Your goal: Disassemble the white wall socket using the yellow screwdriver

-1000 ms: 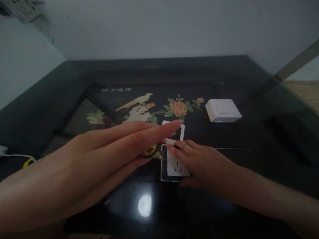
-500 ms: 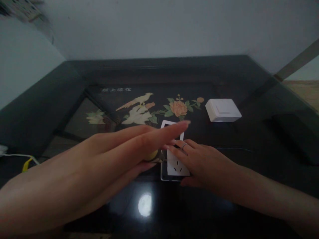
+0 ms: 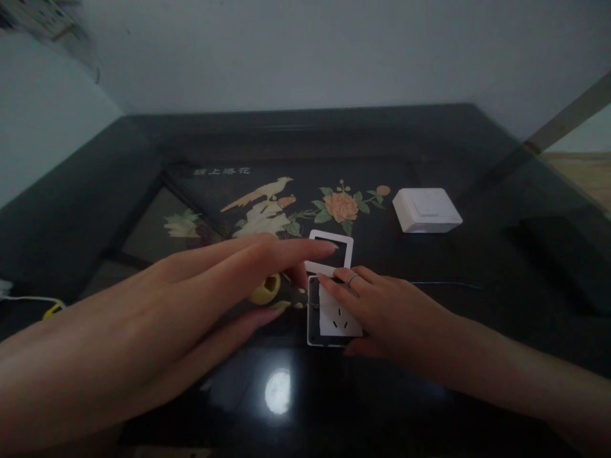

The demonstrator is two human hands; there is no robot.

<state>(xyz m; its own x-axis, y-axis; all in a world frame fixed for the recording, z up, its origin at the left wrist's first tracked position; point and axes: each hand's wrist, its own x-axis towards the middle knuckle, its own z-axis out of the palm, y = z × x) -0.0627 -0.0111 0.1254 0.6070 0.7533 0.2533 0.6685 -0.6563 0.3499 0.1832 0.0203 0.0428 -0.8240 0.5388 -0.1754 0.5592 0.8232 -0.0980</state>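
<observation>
My right hand (image 3: 377, 305), with a ring on one finger, grips a white wall socket (image 3: 340, 321) from its right side. Its fingertips rest on the socket's top, and the thumb is at the near right corner. The dark inner edge of the socket shows on the left. A white rectangular frame (image 3: 329, 267) lies just beyond it. My left hand (image 3: 229, 280) is left of the socket, index finger stretched over the frame, thumb lower. Between its fingers and thumb sits a yellow round piece with a dark hole (image 3: 264, 290); its full shape is hidden.
A white box-like switch or socket (image 3: 427, 210) stands at the right on the glossy black table (image 3: 286, 137), which bears a bird-and-flower picture (image 3: 341, 207). A thin wire (image 3: 443, 284) runs right of my right hand. A white cable (image 3: 33, 298) and a yellow item lie far left.
My left hand has drawn back to the left with the yellow piece, uncovering more of the white frame and the socket's left edge. My right hand stays on the socket.
</observation>
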